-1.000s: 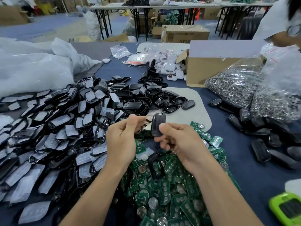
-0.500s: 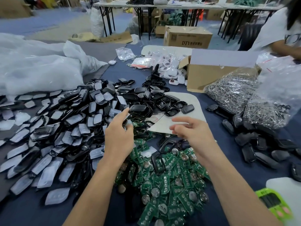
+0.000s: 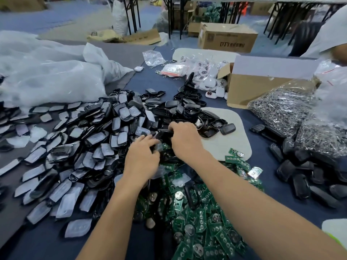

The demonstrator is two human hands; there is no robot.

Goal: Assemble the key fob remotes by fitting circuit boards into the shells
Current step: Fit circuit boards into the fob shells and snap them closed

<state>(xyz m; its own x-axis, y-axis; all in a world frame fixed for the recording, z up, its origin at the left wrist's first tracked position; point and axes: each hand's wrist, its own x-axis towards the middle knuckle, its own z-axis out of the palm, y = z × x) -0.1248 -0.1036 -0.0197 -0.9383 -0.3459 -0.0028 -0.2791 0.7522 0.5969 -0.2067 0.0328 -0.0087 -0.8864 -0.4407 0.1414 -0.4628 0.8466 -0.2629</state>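
Gripping black shell (image 3: 163, 135) in right hand (image 3: 185, 140) fingers | left hand (image 3: 141, 158) fingers: cannot tell | box (image 3: 228, 37) reads "DTY"

Person, seen from own head. Left hand (image 3: 142, 156) and right hand (image 3: 185, 140) bare, backs showing, knuckles rounded. Left forearm (image 3: 112, 212) bare from wrist to frame edge, left of board pile (image 3: 197, 222). Right forearm (image 3: 253, 199) bare likewise, over the board pile, looming broad near the lens. Skin smooth, evenly lit. Fingertips mostly hidden.
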